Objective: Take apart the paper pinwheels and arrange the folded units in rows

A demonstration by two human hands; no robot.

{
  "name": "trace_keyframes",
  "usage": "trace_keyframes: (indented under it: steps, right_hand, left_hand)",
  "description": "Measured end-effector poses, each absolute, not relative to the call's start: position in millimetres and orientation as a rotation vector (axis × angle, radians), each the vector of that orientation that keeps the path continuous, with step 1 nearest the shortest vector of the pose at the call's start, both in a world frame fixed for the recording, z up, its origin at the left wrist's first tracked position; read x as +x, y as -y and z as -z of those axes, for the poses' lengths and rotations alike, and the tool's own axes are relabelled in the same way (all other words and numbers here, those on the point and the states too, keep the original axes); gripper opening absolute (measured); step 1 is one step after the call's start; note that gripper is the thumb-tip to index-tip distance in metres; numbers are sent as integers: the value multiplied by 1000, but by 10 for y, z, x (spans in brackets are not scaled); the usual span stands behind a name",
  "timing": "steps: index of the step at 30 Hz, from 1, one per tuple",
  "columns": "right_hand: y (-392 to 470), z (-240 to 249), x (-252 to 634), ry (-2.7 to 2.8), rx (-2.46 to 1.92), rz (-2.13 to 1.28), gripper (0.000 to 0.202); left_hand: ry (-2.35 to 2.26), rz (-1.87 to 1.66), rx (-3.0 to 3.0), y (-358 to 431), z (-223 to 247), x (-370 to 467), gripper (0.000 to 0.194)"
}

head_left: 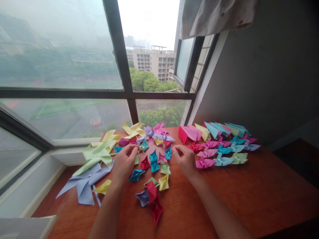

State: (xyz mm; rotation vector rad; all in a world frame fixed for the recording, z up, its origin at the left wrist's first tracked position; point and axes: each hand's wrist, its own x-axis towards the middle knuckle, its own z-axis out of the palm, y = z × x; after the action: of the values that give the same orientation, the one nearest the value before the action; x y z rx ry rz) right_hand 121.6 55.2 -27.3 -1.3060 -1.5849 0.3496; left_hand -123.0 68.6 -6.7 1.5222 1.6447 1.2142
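Note:
My left hand (124, 163) is closed in a pinch over the left of the folded-paper group, beside a small teal piece (144, 145). My right hand (185, 160), pinched too, is at the group's right edge beside a blue folded piece (168, 153). What either hand holds, if anything, is too small to make out. Between the hands lie two joined blue pieces (154, 161) and a red piece (145, 163). Nearer to me are a yellow piece (163, 182), a purple one (143, 198) and a red one (156, 209).
Paper pinwheels, one purple (87, 182) and one green (97, 154), lie on the wooden table (239, 199) at left. Paper planes (190, 133) and rows of folded pieces (205, 162) stand at right. Behind is a window with a dark frame (99, 94).

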Motion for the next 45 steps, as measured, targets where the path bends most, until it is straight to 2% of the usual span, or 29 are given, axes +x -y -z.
trace_keyframes:
  steps: [3, 9, 17, 24, 28, 32, 40, 45]
  right_hand:
    - [-711, 310, 1175, 1581, -1387, -374, 23]
    - [-1059, 333, 1212, 1668, -1825, -284, 21]
    - [-1484, 236, 1067, 1728, -1926, -237, 23]
    - [-1450, 168, 1050, 1661, -1964, -130, 21]
    - [-1248, 125, 1164, 1544, -1728, -76, 22]
    - [-941, 130, 1225, 1525, -1406, -182, 21]
    - [-439, 263, 1094, 1593, -1239, -231, 19]
    - [-327, 374, 965, 1708, -1027, -154, 10]
  left_hand:
    - [-1671, -1158, 1620, -665, 78, -1186, 27]
    - [-1639, -1081, 1739, -613, 54, -1058, 24]
    - [-1638, -1053, 1767, -605, 38, -1030, 24]
    - [-1628, -1045, 1771, -577, 7, -1012, 21]
    - [-1606, -1059, 1757, -551, -31, -979, 20]
    - [-1525, -1084, 1715, -536, -32, -944, 21]
    - [-1337, -1059, 1677, -479, 0, -785, 37]
    - [-1403, -953, 1772, -475, 85, -709, 32]
